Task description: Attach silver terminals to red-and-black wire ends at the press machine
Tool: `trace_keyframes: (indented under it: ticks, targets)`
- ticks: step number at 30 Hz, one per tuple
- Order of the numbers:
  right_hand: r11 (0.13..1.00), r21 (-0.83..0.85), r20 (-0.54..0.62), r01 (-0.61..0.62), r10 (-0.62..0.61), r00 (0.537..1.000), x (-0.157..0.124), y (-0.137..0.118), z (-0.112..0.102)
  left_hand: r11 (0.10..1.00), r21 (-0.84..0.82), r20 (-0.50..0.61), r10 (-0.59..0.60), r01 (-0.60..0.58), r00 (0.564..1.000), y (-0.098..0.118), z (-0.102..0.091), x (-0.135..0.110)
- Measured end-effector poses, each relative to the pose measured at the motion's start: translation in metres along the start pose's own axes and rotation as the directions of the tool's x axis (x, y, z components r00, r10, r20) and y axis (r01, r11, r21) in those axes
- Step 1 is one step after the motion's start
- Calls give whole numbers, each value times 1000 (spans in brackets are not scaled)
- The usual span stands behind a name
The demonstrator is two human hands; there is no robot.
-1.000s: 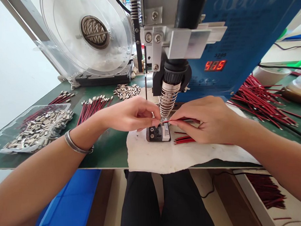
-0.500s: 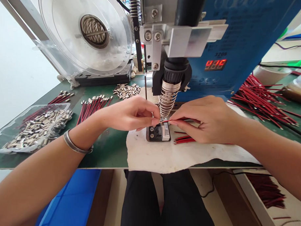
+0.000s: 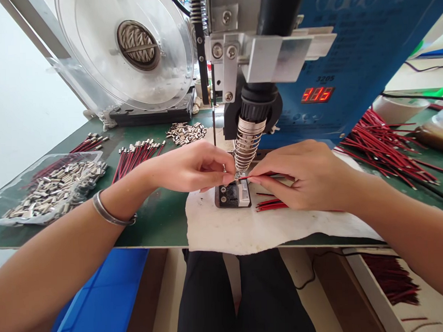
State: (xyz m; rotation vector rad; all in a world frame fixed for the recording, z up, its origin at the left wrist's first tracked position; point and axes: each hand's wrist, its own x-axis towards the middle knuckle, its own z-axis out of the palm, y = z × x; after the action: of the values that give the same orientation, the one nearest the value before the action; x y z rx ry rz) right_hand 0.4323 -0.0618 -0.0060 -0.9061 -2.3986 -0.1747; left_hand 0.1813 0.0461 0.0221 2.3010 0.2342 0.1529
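Under the coil-sleeved soldering iron (image 3: 247, 145), both my hands meet at a small black and white fixture (image 3: 243, 196). My right hand (image 3: 298, 175) pinches a red-and-black wire (image 3: 251, 177) between thumb and fingers, its end reaching the fixture's top below the iron's tip. Coming from the other side, my left hand (image 3: 198, 169) has its thumb and forefinger pressed together right beside the tip. Whatever is between those fingers is too small and covered to make out. More cut red wires (image 3: 272, 204) lie on the white cloth (image 3: 224, 233) under my right hand.
A blue soldering machine (image 3: 314, 119) stands behind, with a red display. To the left are a clear reel (image 3: 94, 49), a bag of small metal parts (image 3: 58, 188), a loose pile of them (image 3: 187, 133) and wires with metal ends (image 3: 137, 152). Loose red wires (image 3: 384, 146) heap up at right.
Both hands and the wire hold nearly the same position at the fixture. The digits on the red display look different.
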Motion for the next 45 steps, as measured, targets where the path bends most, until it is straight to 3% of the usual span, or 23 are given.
trace_keyframes:
  ticks: [45]
  targets:
    - [999, -11, 24, -45, 46, 999, 0, -3, 0, 998, 60, -1, 7, -7, 1000, 3, 0, 0]
